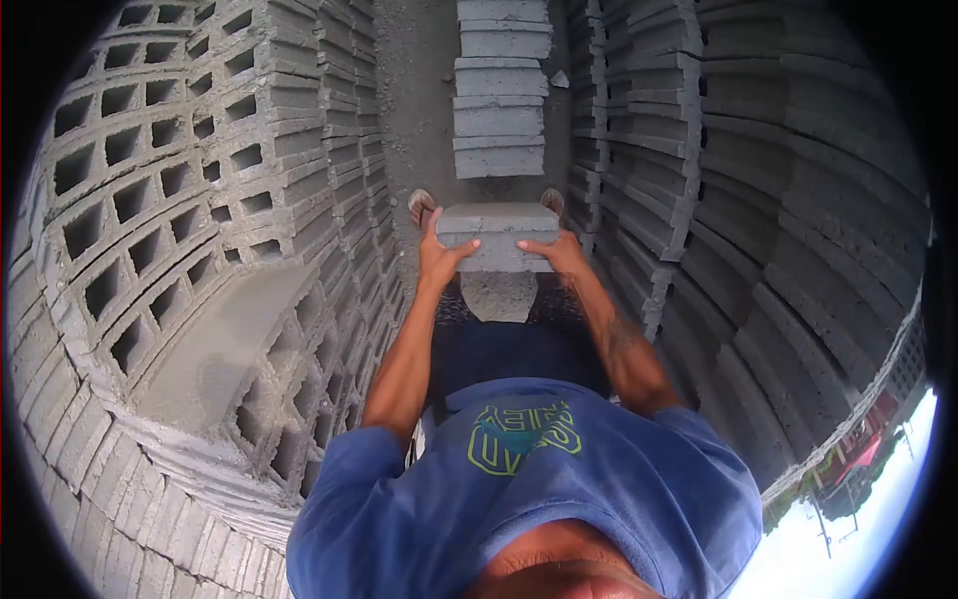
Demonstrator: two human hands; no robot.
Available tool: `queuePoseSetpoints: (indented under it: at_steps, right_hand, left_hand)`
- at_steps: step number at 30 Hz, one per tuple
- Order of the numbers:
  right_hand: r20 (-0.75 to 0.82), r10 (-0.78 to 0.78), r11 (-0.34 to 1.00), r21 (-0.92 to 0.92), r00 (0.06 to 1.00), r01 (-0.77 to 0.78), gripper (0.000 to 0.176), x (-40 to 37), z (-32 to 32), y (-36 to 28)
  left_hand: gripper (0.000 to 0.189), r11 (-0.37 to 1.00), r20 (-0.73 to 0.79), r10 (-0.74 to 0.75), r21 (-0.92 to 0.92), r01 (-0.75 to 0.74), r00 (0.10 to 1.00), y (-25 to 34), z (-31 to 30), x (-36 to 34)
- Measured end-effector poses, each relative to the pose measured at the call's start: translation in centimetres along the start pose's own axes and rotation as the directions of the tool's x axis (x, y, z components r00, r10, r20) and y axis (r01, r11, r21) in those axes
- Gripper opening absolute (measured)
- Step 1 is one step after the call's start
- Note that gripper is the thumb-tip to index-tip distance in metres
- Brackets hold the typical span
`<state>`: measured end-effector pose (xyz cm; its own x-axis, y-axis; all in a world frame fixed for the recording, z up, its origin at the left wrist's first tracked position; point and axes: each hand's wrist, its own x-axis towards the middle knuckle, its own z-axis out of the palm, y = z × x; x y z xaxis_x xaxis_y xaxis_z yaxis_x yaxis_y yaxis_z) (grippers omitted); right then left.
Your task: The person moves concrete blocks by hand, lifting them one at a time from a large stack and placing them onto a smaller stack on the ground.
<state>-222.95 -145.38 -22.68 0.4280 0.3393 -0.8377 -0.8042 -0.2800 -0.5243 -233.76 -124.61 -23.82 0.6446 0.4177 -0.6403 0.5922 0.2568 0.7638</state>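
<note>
Concrete block (496,238) — one — clasped by left hand (439,260) and right hand (559,253), both grips closed.

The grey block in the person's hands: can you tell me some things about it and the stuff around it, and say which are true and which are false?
1. The left hand and the right hand both hold the grey block. True.
2. The person's shirt is red. False: it is blue, with a green print.
3. Blocks are piled up on both sides of the person, in a left stack and a right stack. True.
4. The blocks in the left stack are solid, with no holes. False: many of them show square holes.
</note>
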Motion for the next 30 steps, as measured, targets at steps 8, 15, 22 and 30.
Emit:
queuePoseSetpoints:
  at_steps: [8, 15, 22, 30]
  right_hand:
    - [0.014, 0.033, 0.999, 0.005, 0.999, -0.033, 0.063, 16.1, -4.6, 8.7]
    - [-0.276, -0.115, 0.908, -0.419, 0.954, -0.012, 0.101, 17.7, -3.6, 8.3]
    - [-0.044, -0.340, 0.655, -0.728, 0.939, 0.203, 0.072, 2.6, 3.1, 1.2]
    - [0.689, -0.424, 0.696, -0.166, 0.588, 0.698, 0.059, -15.5, 29.2, -7.9]
  left_hand:
    - [0.119, 0.997, -0.081, 0.042, -0.059, -0.046, 0.996, -14.4, 3.3, 12.4]
    - [0.116, 0.865, -0.003, -0.008, 0.502, 0.009, 1.000, -11.4, -0.2, 13.0]
    - [0.063, 0.856, 0.111, -0.151, 0.512, 0.074, 0.982, -0.1, -6.0, -10.5]
    - [0.053, 0.899, -0.164, 0.211, 0.419, -0.126, 0.963, 16.5, -11.3, -29.6]
